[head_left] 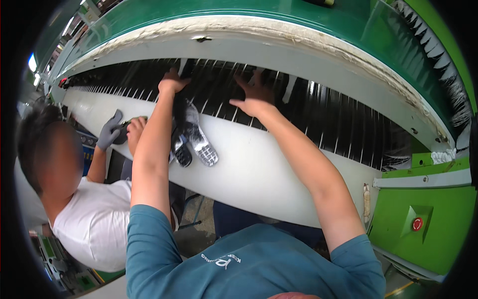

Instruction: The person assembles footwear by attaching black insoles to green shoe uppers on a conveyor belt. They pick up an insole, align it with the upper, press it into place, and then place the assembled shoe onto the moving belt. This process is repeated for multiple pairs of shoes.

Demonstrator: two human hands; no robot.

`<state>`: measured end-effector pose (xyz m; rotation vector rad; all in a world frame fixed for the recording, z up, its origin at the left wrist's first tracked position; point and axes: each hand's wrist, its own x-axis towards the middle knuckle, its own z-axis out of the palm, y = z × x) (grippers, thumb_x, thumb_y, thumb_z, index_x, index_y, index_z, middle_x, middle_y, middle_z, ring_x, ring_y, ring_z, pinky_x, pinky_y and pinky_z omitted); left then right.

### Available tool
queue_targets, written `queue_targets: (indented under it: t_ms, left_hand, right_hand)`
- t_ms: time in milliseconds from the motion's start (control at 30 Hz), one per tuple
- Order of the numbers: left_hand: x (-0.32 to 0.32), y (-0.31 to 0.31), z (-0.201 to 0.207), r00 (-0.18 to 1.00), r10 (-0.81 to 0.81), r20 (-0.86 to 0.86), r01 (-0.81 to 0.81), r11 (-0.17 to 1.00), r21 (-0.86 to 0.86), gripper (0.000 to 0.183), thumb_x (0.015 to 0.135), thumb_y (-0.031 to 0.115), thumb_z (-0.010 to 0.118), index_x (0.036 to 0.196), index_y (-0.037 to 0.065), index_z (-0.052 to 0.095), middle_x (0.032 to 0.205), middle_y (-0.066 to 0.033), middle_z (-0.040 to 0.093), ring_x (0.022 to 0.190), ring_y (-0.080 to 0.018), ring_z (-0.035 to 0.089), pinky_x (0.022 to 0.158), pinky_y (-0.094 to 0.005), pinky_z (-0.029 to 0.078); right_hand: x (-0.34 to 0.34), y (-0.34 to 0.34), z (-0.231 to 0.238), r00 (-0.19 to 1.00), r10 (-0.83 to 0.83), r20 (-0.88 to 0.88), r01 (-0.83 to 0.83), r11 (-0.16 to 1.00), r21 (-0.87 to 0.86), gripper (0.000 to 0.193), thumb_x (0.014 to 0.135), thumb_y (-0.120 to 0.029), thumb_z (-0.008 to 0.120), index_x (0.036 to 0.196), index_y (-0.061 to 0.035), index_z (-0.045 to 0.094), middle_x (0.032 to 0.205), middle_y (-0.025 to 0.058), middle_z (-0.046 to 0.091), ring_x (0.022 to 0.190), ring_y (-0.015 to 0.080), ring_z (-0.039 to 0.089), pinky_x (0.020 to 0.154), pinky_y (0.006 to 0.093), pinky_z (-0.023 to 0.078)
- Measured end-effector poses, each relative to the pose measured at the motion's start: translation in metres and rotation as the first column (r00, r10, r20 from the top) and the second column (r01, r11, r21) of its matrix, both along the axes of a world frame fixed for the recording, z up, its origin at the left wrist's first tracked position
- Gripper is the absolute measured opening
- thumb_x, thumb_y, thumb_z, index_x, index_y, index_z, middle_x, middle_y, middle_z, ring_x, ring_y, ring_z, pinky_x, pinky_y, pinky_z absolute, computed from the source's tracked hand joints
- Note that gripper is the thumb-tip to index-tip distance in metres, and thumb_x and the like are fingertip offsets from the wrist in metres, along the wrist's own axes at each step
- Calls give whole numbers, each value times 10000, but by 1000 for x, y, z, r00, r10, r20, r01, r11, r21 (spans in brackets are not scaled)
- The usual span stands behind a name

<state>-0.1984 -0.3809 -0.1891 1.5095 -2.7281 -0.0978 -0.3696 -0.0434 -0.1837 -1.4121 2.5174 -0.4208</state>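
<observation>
Both forearms reach up: left hand [172, 82] grips a sole [182, 130], right hand [255, 94] spread on black slats [343, 124].

At the left of the frame a co-worker in a white shirt [94, 224] sits beside the white ledge [259, 174], wearing one grey glove [108, 132]. At the lower right there is a green machine panel [433, 224] with a red round button [417, 224]. A green curved cover [308, 17] runs along the top.

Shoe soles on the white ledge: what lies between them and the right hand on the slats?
In the head view, only black conveyor slats and bare white ledge separate the shoe soles from the right hand.
</observation>
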Motion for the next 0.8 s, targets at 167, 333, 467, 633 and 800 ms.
queue_targets:
  t_ms: [167, 333, 467, 633, 800]
  left_hand:
    - [-2, -63, -71, 1000, 8, 7, -8, 1000, 3, 1083, 769, 617, 896, 1535, -25, 480, 1431, -296, 714, 1320, -421, 720, 1106, -524, 592]
    - [-30, -48, -51, 996, -68, -66, 59, 991, -123, 782, 870, 587, 833, 1426, 75, 635, 1364, -260, 748, 1261, -451, 736, 1062, -556, 601]
    - [9, -44, 0, 962, -125, -243, 83, 981, -175, 792, 924, 652, 775, 1493, 115, 646, 1423, -235, 726, 1331, -442, 690, 1088, -550, 573]
    - [48, 51, 62, 797, 160, -582, -253, 964, -82, 737, 936, 687, 760, 1400, 115, 752, 1334, -216, 781, 1280, -406, 729, 1057, -513, 565]
    - [122, 169, 61, 653, 20, -757, -296, 927, -231, 590, 957, 580, 785, 1330, 123, 774, 1200, -202, 796, 1155, -423, 750, 979, -523, 572]
  right_hand:
    - [-3, -19, -28, 991, 26, 129, -11, 993, -115, 690, 911, -623, 825, 1484, -269, 682, 1772, 244, 241, 1307, 470, 692, 1076, 545, 609]
    - [-35, -12, -39, 978, -134, 162, 184, 921, -344, 373, 810, -335, 875, 1139, -237, 728, 1428, 221, 587, 1034, 416, 731, 912, 551, 609]
    - [-15, -6, 2, 937, -19, 350, 226, 795, -563, 313, 818, -289, 846, 1105, -195, 760, 1280, 153, 681, 1132, 357, 713, 1035, 486, 561]
    - [81, 23, 43, 831, 214, 513, 228, 710, -666, 289, 837, -257, 849, 1100, -182, 759, 1432, 193, 580, 1309, 418, 658, 1088, 485, 557]
    - [185, 42, 38, 811, 436, 389, 172, 458, -872, 242, 886, -187, 833, 1108, -156, 743, 1555, 224, 475, 1374, 461, 616, 1083, 503, 562]
